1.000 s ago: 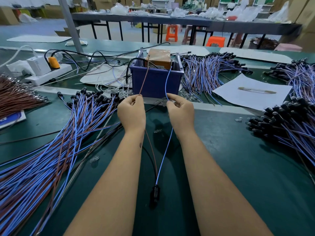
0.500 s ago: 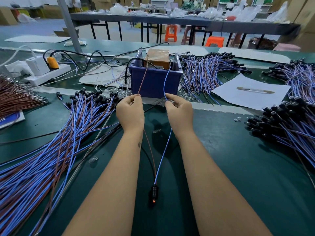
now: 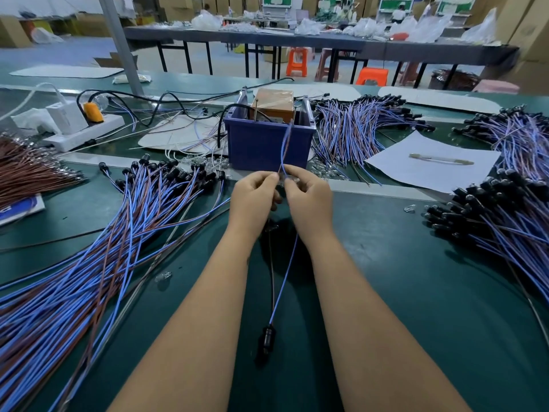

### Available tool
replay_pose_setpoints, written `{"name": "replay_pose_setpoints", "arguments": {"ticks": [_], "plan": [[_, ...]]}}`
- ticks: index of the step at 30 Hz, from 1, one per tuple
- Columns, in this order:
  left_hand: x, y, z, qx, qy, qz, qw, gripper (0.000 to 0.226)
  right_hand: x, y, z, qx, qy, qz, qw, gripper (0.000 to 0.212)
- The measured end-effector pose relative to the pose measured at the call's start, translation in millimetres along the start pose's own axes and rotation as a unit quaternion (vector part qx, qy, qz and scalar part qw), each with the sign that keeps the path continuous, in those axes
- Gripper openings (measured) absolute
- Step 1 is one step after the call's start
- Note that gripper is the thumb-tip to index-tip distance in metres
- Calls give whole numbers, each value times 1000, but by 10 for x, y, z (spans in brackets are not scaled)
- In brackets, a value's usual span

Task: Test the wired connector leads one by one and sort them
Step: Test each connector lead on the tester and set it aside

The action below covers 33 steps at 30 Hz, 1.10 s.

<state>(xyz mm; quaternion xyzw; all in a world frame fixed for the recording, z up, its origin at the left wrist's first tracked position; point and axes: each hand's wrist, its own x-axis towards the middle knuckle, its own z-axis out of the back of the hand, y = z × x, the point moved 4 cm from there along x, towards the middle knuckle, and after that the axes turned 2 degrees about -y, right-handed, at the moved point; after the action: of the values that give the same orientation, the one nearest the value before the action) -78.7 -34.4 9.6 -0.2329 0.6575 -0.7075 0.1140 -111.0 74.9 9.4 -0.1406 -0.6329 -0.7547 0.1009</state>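
One connector lead runs down the middle of the green bench: its black connector (image 3: 267, 341) lies between my forearms, and its blue wire (image 3: 283, 281) and brown wire climb to my hands. My left hand (image 3: 252, 200) pinches the brown wire and my right hand (image 3: 309, 200) pinches the blue wire. The two hands are close together, and the wire ends rise side by side toward the blue bin (image 3: 267, 141), which holds a brown tester box (image 3: 274, 104).
A big fan of leads (image 3: 89, 263) covers the left of the bench, with a brown wire bundle (image 3: 26, 171) beyond it. More lead piles lie at the right edge (image 3: 505, 215) and behind the bin (image 3: 356, 126). A white sheet (image 3: 430, 165) and a power strip (image 3: 86, 129) lie farther back.
My hands have come together from about a bin's width apart. The brown and blue wire ends, earlier spread to the bin's two sides, now run up together. The connector's small glow is gone.
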Motion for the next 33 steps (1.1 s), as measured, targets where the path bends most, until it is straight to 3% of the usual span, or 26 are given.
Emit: {"name": "replay_pose_setpoints", "arguments": {"ticks": [3,6,12,17,18,20,23,26,30,33], "plan": [[-65,-9,-86,5,47,-4,999,30,-126,70,2,-28,16,23,999,29],[-71,16,-58,-5,42,9,999,30,-221,71,15,-76,55,45,995,31],[-65,41,95,-53,-9,29,998,27,-376,43,84,82,123,-19,989,44],[-128,28,186,-125,-6,47,991,30,-545,129,24,-132,192,150,961,89],[-147,25,202,-135,-5,53,989,28,-567,150,3,-149,184,175,956,86],[-171,21,238,-174,-17,59,983,26,-587,191,7,-121,156,197,960,60],[-193,13,274,-210,-56,60,974,24,-619,230,81,75,142,112,981,22],[-239,9,290,-194,-68,40,978,20,-648,220,204,226,112,18,967,18],[-346,34,289,-98,-69,-8,993,16,-684,149,451,281,30,-79,956,22],[-462,-1,223,29,-45,-70,996,19,-702,137,704,240,-10,-101,965,28]]}}
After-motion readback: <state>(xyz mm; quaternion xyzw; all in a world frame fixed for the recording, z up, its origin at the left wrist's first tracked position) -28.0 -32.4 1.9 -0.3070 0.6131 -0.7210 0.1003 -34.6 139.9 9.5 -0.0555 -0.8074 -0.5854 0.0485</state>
